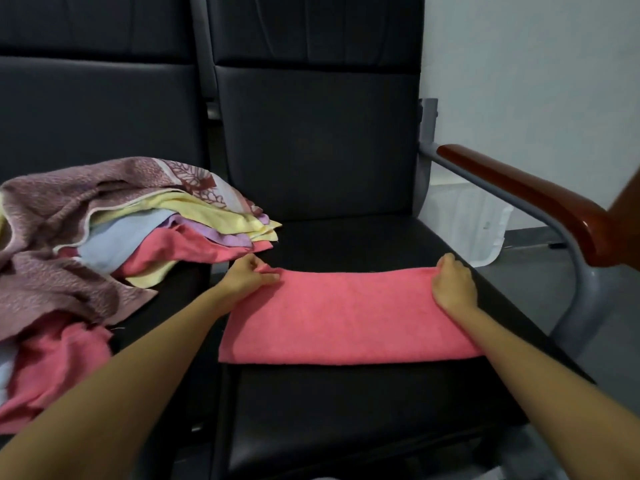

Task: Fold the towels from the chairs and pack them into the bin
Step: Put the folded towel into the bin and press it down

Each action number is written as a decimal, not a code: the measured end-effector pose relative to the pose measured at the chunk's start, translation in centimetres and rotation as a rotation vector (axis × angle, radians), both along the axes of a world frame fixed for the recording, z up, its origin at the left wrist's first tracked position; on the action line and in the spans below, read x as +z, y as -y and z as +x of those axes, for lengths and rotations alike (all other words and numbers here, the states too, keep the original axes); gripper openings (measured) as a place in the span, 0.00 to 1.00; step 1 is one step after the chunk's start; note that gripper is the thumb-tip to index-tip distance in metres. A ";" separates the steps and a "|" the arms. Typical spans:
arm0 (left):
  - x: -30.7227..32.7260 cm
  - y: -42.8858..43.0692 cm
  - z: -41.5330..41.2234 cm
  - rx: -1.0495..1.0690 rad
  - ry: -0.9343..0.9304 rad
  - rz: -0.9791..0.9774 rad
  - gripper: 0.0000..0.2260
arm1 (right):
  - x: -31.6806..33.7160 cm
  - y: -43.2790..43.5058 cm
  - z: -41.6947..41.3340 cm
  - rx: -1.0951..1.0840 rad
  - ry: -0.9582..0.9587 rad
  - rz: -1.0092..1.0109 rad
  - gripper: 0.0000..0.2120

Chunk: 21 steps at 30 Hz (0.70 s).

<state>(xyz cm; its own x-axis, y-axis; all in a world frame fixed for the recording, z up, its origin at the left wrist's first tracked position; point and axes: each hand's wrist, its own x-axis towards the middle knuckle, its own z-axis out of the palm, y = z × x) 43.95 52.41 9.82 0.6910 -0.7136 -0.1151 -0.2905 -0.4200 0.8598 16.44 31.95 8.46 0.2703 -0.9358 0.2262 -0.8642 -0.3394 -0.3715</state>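
Left hand and right hand grip the pink towel's far corners on the chair seat; edges should meet squarely for a neat fold.

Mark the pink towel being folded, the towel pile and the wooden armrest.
pink towel (pixel 346 317), head view, middle of its top face.
towel pile (pixel 52 209), head view, mauve patterned towel on top.
wooden armrest (pixel 519 194), head view, middle of its top.

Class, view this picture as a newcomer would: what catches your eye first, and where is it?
A pink towel lies flat across the black chair seat, with the left grip and right grip holding its far corners. On the seat to the left sits a rumpled heap of towels. A glossy brown armrest stands out on the right.
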 end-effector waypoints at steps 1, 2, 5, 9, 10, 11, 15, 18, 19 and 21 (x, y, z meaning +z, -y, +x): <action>0.2 0.2 0.0 -0.032 0.003 0.016 0.17 | -0.2 0.0 0.0 0.003 -0.018 -0.032 0.11; 0.4 0.4 0.1 -0.066 0.024 0.037 0.18 | -0.4 0.0 0.0 0.011 -0.043 -0.049 0.12; 1.4 0.7 0.6 -0.141 0.070 0.045 0.19 | -0.4 0.3 0.0 0.040 -0.104 -0.064 0.14; 2.4 0.0 1.5 -0.182 0.030 -0.003 0.19 | -0.3 0.2 0.0 0.047 -0.163 -0.078 0.15; 2.4 -0.3 1.7 -0.173 0.054 0.002 0.18 | -0.3 0.1 0.1 0.044 -0.181 -0.079 0.15; 2.0 -0.6 1.9 -0.150 0.089 0.006 0.16 | -0.3 0.0 0.1 0.041 -0.202 -0.083 0.16; -0.3 -1.6 1.9 0.115 0.225 -0.028 0.06 | 0.5 -1.0 0.6 0.010 -0.341 -0.115 0.18; -1.0 -2.3 1.8 0.205 0.195 0.095 0.09 | 1.3 -2.4 1.9 0.049 -0.370 -0.164 0.21; -0.8 -2.5 1.6 0.193 0.155 0.139 0.12 | 1.6 -3.2 2.5 0.094 -0.338 -0.185 0.23; 0.1 -2.9 0.8 0.160 0.075 0.217 0.15 | 1.9 -5.1 3.9 0.243 -0.212 -0.195 0.25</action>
<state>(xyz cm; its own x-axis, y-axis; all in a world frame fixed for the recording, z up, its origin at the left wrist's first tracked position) 44.74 55.36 9.91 0.8052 -0.5591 -0.1975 -0.2652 -0.6374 0.7234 20.39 37.09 10.38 0.5390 -0.7837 0.3088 -0.8007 -0.5905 -0.1010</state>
